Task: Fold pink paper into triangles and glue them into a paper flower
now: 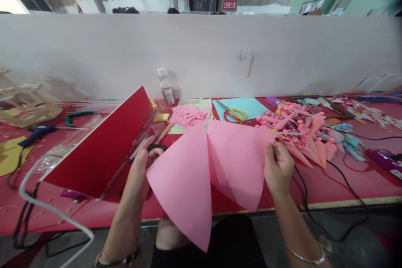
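Note:
In front of me hangs a large sheet of pink paper [185, 180], split by a deep notch into two fan-shaped flaps that meet near the top. My right hand [279, 167] is closed, pinching the right flap [238, 163] at its outer edge. By the left flap's corner, my left hand [144, 161] has its fingers curled around a black looped handle [157, 148], which looks like that of scissors; the paper hides part of these fingers and any blades. Beyond the sheet lies a heap of pink paper scraps [190, 115] on pale green paper [201, 102].
A slanted red board [103, 146] stands at left, near a blue-handled tool [39, 134]. Red-and-yellow-handled scissors [235, 115] lie on light blue paper [251, 106]. Many pink paper cones [301, 130] are piled at right. A bottle [166, 88] stands by the white partition [201, 54]. Black cables [348, 180] trail over the edge.

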A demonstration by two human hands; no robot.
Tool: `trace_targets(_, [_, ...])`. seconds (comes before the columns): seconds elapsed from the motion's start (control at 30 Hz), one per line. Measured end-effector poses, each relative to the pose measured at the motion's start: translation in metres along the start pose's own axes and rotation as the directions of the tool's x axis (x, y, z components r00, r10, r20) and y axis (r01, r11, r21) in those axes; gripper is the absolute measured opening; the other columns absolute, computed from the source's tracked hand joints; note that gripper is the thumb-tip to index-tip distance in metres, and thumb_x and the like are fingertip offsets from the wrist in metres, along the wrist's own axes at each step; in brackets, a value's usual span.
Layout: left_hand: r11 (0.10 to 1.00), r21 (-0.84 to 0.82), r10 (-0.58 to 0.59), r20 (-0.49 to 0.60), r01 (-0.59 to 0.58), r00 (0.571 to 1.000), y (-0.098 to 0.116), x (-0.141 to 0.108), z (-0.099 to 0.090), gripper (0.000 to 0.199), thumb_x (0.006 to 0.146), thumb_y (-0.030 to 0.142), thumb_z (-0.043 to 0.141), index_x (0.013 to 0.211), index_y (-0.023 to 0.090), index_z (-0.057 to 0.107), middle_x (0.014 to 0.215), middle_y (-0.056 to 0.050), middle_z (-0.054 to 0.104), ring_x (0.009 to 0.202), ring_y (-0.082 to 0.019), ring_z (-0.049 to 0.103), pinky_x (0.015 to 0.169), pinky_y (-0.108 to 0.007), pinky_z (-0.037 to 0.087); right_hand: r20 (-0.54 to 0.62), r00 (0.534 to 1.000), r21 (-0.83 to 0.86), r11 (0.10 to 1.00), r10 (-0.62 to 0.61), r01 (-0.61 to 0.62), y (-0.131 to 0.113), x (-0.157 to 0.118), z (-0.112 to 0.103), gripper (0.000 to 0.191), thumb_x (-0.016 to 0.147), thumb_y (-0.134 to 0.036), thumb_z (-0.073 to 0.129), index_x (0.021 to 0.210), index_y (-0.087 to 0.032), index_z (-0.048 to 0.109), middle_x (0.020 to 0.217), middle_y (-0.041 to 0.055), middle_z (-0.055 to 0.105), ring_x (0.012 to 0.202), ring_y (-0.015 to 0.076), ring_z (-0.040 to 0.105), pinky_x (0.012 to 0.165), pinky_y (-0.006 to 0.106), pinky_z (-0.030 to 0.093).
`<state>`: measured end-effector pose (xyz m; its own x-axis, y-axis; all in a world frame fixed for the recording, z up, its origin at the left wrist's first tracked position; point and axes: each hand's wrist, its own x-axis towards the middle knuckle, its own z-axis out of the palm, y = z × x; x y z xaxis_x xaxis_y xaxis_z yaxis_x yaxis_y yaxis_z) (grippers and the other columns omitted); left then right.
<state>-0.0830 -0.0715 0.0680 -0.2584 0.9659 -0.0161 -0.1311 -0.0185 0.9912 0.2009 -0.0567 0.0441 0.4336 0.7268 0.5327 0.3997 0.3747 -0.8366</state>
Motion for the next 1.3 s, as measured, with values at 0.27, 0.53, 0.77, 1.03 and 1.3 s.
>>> trace_targets(0.27, [0.992,0.056,-0.117,0.076,0.113,0.99,-0.004,-0.045,0.008,0.026,0.063,0.04,0.061,0.059,0.017,0.049,0.054,0.003,0.047,0.047,-0.009,0.041,0.044,-0.02,0.033,-0.004,1.0,-0.017,1.0,-0.002,0.001,-0.004,-0.001,0.004,0.024,0.08,-0.033,0.046,0.063,-0.015,0.046,0.056,-0.0041,0.04,0.052,0.0086,0.035,0.05,0.021,0.029])
trace_targets(0.53, [0.899,0.437,0.135,-0.219,-0.027,0.966,-0.003,-0.033,-0.007,0.026,0.072,0.045,0.052,0.073,0.019,0.052,0.053,0.006,0.039,0.044,-0.007,0.031,0.037,-0.017,0.023,-0.011,1.0,-0.038,0.999,0.017,-0.017,0.006,0.0,0.0,0.025,0.077,-0.034,0.049,0.061,-0.015,0.047,0.055,-0.0038,0.041,0.051,0.0087,0.035,0.051,0.022,0.03])
trace_targets(0.77, [0.781,0.615,0.287,-0.193,-0.112,0.938,-0.007,-0.014,-0.024,0.023,0.073,0.041,0.051,0.078,0.019,0.054,0.064,0.002,0.05,0.055,-0.011,0.043,0.045,-0.019,0.033,-0.01,0.999,-0.066,0.997,0.04,-0.04,0.01,0.0,-0.002,0.025,0.077,-0.034,0.049,0.061,-0.015,0.047,0.052,-0.0046,0.038,0.049,0.0081,0.033,0.048,0.021,0.028])
trace_targets(1.03, [0.674,0.72,0.394,-0.166,-0.161,0.904,-0.011,-0.006,-0.038,0.022,0.073,0.039,0.051,0.078,0.018,0.056,0.065,0.002,0.054,0.058,-0.011,0.047,0.052,-0.02,0.036,-0.05,0.998,-0.075,0.996,0.05,-0.053,0.018,0.002,-0.004,0.027,0.076,-0.038,0.049,0.061,-0.015,0.047,0.053,-0.004,0.039,0.049,0.0085,0.034,0.048,0.022,0.029])
trace_targets(1.3, [0.634,0.757,0.408,-0.155,-0.158,0.9,-0.012,-0.001,-0.045,0.019,0.074,0.037,0.051,0.078,0.019,0.056,0.066,0.002,0.055,0.059,-0.012,0.049,0.054,-0.02,0.038,-0.075,0.997,-0.108,0.994,0.019,-0.027,0.023,0.005,-0.005,0.027,0.076,-0.039,0.049,0.064,-0.015,0.05,0.054,-0.0027,0.042,0.05,0.0097,0.038,0.049,0.023,0.031])
